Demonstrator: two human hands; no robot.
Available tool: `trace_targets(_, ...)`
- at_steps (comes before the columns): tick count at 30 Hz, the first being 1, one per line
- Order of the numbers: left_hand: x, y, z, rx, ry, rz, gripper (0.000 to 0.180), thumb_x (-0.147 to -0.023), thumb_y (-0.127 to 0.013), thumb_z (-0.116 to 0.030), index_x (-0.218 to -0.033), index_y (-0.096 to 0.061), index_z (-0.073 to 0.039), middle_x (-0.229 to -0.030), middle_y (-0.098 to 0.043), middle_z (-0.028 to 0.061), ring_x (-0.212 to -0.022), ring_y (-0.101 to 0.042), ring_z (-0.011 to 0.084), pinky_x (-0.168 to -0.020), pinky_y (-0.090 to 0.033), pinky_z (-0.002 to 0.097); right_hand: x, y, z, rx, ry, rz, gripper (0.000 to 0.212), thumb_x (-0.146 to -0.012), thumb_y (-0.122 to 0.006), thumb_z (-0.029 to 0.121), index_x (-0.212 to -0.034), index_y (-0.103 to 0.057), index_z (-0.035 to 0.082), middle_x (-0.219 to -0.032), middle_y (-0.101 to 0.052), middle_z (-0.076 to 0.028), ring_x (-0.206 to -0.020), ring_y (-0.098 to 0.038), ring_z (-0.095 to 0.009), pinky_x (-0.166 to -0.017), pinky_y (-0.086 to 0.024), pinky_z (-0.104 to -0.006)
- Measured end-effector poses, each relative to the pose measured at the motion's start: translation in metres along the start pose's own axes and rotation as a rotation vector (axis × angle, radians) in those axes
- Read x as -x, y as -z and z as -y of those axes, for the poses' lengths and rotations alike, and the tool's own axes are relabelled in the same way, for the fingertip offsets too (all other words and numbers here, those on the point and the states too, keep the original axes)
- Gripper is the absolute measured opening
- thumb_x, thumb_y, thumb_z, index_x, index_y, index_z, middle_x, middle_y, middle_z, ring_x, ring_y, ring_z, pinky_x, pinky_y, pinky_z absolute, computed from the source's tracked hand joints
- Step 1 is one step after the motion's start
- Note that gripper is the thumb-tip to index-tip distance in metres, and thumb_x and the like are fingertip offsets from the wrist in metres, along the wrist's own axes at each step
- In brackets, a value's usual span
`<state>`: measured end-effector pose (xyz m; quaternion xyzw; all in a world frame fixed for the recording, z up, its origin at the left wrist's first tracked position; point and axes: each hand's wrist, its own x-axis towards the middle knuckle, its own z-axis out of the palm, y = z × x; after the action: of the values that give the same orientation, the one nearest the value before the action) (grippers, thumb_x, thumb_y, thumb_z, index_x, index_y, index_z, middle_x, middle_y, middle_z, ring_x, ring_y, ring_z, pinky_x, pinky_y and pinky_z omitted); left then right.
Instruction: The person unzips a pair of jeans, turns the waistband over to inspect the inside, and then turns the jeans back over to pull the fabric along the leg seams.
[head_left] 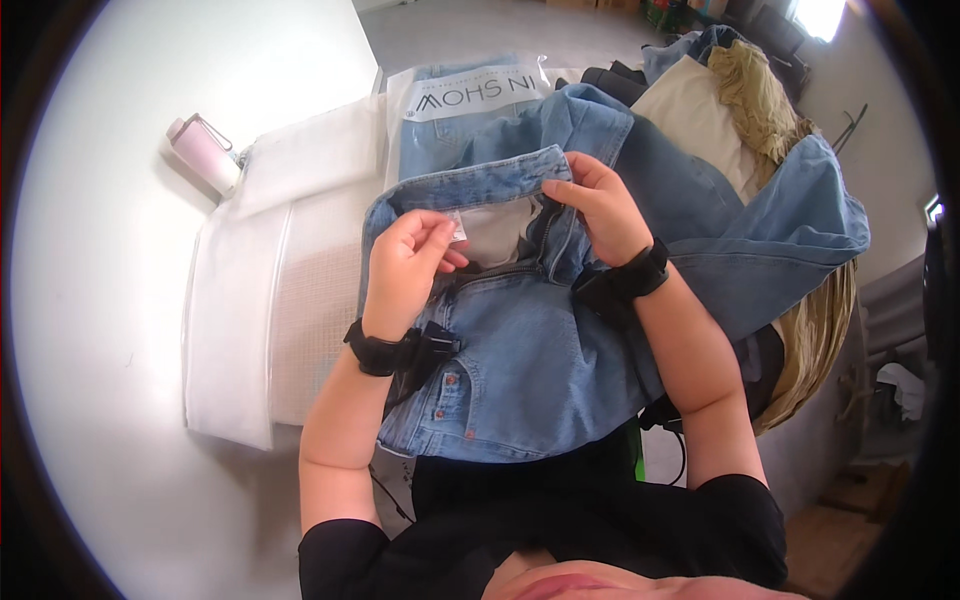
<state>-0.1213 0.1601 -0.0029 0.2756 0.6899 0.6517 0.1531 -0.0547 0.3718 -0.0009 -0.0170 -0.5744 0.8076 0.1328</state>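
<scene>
Light blue jeans (530, 350) lie across my lap and the surface in front of me, waistband opened and one leg stretched to the right. Inside the waistband, my left hand (405, 265) is closed, pinching a small white label (459, 231) between thumb and fingers. My right hand (610, 215) grips the waistband's right end beside the fly, thumb on top and fingers behind. White pocket lining (495, 235) shows between the hands. Black straps with small devices sit on both wrists.
Behind the jeans lies a clear plastic bag (425, 135) with folded denim inside. Translucent white packaging (230, 320) covers the left side, with a pink bottle (205, 157) beyond it. Piled at the right are a cream garment (695, 120) and khaki clothing (755, 95).
</scene>
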Motion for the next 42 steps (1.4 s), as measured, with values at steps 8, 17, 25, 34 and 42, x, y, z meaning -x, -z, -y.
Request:
trace_targets(8,0.007,-0.005,-0.016,-0.265,-0.097,-0.189,0.053,-0.072,-0.062,-0.002,-0.118,-0.036,-0.002,-0.062,-0.053,0.0046,-0.054,-0.050,0.0086,-0.054,-0.040,0.0196,0.000,0.001,-0.001,-0.011,0.010,-0.001,0.021,-0.075,-0.056,0.003,-0.096,-0.054,-0.001,-0.088,-0.058,-0.003,-0.080,-0.052,-0.009,-0.076,-0.039,-0.0208)
trace_targets(17,-0.005,0.021,-0.011,-0.657,-0.554,-0.417,0.059,-0.064,-0.071,-0.034,-0.109,-0.047,-0.004,-0.107,-0.045,0.0116,-0.103,-0.039,0.0266,-0.087,-0.033,0.0348,0.003,-0.003,0.003,0.021,0.032,0.042,0.024,-0.075,-0.057,0.003,-0.098,-0.054,-0.002,-0.089,-0.058,-0.004,-0.081,-0.052,-0.009,-0.077,-0.040,-0.0213)
trace_targets(25,-0.012,0.028,0.003,-0.005,-0.103,-0.269,0.046,-0.071,-0.067,-0.029,-0.103,-0.050,-0.001,-0.100,-0.052,0.0111,-0.092,-0.048,0.0181,-0.082,-0.037,0.0283,0.008,-0.007,0.005,0.072,0.075,0.105,0.026,-0.074,-0.059,0.004,-0.099,-0.054,-0.001,-0.089,-0.058,-0.004,-0.081,-0.052,-0.009,-0.075,-0.041,-0.0212)
trace_targets(34,-0.011,0.025,0.004,-0.242,-0.199,-0.179,0.044,-0.063,-0.073,-0.021,-0.088,-0.040,-0.004,-0.102,-0.049,0.0111,-0.096,-0.043,0.0189,-0.086,-0.033,0.0315,0.006,-0.006,0.003,0.060,0.049,0.068,0.024,-0.075,-0.058,0.003,-0.098,-0.054,-0.002,-0.089,-0.058,-0.004,-0.081,-0.053,-0.009,-0.076,-0.041,-0.0213)
trace_targets(42,-0.010,0.021,-0.001,-0.533,-0.377,-0.160,0.070,-0.057,-0.076,-0.013,-0.115,-0.038,-0.006,-0.104,-0.044,0.0105,-0.102,-0.041,0.0233,-0.089,-0.032,0.0330,0.003,-0.007,0.002,-0.073,-0.030,0.002,0.022,-0.076,-0.056,0.002,-0.098,-0.053,-0.003,-0.090,-0.059,-0.006,-0.082,-0.054,-0.010,-0.077,-0.041,-0.0218)
